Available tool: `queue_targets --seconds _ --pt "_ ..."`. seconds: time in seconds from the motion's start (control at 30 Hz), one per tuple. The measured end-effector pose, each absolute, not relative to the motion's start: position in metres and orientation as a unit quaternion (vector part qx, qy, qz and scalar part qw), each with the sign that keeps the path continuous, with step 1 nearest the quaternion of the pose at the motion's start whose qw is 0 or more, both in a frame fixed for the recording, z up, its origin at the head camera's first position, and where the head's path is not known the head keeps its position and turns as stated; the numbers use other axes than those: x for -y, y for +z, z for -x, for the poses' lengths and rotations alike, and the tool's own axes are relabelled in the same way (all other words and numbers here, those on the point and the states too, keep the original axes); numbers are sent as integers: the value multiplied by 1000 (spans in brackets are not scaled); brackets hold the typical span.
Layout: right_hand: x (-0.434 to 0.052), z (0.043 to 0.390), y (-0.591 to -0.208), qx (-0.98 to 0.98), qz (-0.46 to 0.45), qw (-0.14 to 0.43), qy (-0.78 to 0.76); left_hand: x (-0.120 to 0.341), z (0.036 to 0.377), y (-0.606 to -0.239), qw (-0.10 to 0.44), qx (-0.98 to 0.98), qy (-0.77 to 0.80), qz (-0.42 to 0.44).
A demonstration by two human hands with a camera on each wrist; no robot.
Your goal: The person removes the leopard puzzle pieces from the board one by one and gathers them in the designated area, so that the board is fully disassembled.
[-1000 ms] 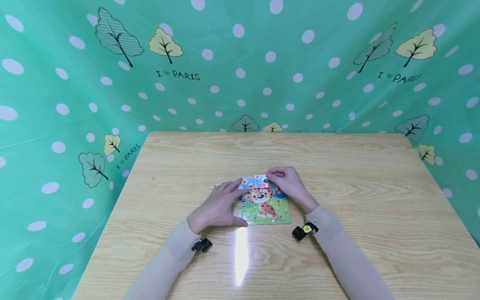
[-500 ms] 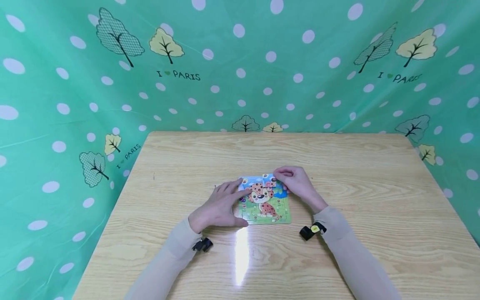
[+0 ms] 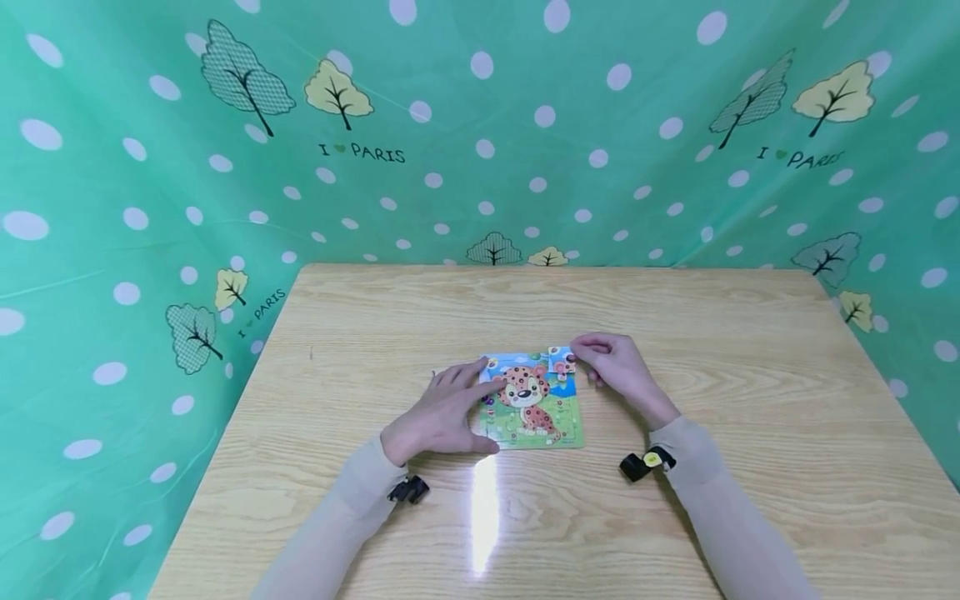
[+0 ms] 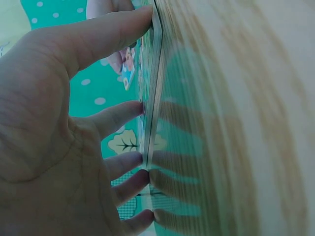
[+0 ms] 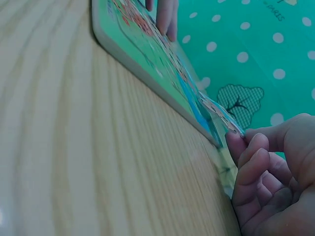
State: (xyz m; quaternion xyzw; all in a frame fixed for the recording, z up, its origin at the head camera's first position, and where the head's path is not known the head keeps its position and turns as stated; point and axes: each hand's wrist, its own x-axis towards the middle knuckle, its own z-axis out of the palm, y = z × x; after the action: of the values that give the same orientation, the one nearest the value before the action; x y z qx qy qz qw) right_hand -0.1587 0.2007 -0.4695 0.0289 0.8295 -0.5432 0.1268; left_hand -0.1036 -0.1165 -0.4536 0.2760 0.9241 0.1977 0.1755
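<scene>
A square jigsaw puzzle (image 3: 536, 421) with a spotted leopard cub on green and blue lies flat on the table. My right hand (image 3: 615, 367) pinches a puzzle piece (image 3: 560, 360) between thumb and forefinger over the puzzle's far right corner. In the right wrist view the pinched piece (image 5: 221, 115) slants up off the board, its outer edge between the fingertips. My left hand (image 3: 444, 412) is spread along the puzzle's left side, fingers straight. In the left wrist view its thumb (image 4: 113, 34) and fingertips touch the board's edge and top.
The wooden table (image 3: 390, 308) reaches back to a green polka-dot curtain (image 3: 480, 183) printed with trees. A bright glare strip (image 3: 484, 517) lies in front of the puzzle. Each wrist carries a black camera strap, such as the right strap (image 3: 647, 462).
My right hand has slid rightward with the pinched puzzle piece, from the middle of the puzzle's far edge to its far right corner. The left hand keeps its place.
</scene>
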Motion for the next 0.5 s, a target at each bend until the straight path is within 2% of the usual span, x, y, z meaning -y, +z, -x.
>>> queue_targets --seconds 0.5 --pt "-242 157 -465 -834 -74 111 -536 118 105 -457 176 -920 212 -278"
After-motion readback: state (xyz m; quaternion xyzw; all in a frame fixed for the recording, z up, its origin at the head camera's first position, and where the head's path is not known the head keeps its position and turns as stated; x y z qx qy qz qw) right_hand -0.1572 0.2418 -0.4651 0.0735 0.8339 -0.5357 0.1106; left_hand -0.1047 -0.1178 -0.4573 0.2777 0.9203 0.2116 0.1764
